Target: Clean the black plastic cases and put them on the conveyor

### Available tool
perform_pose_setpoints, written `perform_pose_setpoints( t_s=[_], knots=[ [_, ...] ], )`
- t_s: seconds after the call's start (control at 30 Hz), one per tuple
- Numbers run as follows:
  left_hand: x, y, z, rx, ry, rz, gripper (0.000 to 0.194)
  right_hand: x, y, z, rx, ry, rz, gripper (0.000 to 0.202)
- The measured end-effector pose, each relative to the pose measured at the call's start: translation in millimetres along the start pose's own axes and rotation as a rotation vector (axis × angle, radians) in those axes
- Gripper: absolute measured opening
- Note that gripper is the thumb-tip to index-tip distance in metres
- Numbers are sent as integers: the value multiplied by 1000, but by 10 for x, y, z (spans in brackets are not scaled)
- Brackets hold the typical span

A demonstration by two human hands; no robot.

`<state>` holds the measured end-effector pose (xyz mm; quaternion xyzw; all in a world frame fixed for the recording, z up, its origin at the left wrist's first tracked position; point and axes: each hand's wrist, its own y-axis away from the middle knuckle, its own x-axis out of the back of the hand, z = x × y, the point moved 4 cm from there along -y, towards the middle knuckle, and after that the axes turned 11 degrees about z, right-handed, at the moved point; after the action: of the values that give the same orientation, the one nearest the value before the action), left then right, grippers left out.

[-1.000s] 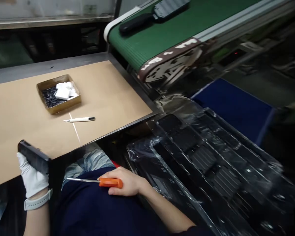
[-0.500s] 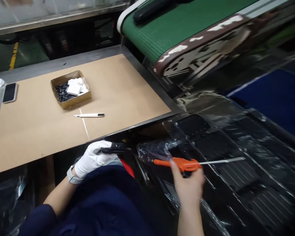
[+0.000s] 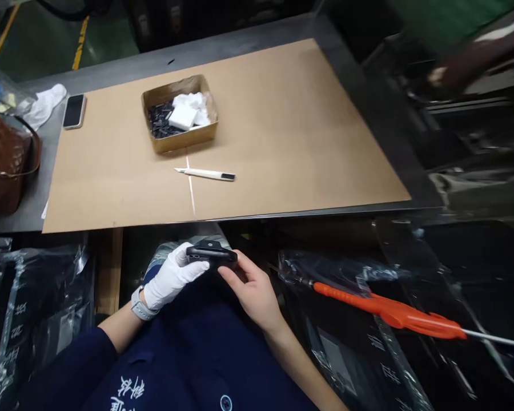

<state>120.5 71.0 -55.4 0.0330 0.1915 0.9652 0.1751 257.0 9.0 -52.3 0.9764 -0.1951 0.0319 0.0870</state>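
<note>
My gloved left hand [image 3: 174,276] and my bare right hand [image 3: 253,289] hold a black plastic part [image 3: 212,255] between them, just below the table's front edge. The left grips its left end, with the thumb along the near side; the right pinches its other end. On the right, an orange tool [image 3: 394,311] with a long thin metal rod, like an air blow gun, lies on plastic-wrapped black parts [image 3: 346,354], apart from my right hand. A white craft knife [image 3: 205,173] rests on the brown cardboard sheet [image 3: 282,165] above my hands.
A small cardboard box [image 3: 184,140] holds black pieces and white pads. A phone [image 3: 74,111], a white cloth [image 3: 47,105] and a brown quilted bag [image 3: 4,160] are at the left. More wrapped black parts [image 3: 43,302] lie lower left. A green conveyor [image 3: 445,25] stands upper right.
My right hand has let go of the orange tool, now lying on the wrapped parts, and has moved left to grip the black part with my left hand. The view has turned left.
</note>
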Motion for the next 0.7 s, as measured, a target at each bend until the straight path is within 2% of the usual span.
perform_pose_setpoints(
  t_s=[0.2,0.33,0.47,0.57,0.7],
  knots=[
    [231,237,-97,76,-52,79,28,-192,63,99,-93,-2,-178,24],
    [327,346,-130,70,-109,79,28,-259,106,89,-64,70,-259,27],
    [422,402,-137,4,-124,36,27,-264,94,69,-38,62,-338,33],
    [476,420,-110,-68,-156,-37,21,-253,50,57,-83,10,-397,42],
    [519,438,-86,-191,-221,-86,12,-267,-17,2,-123,-18,-496,44]
  ],
)
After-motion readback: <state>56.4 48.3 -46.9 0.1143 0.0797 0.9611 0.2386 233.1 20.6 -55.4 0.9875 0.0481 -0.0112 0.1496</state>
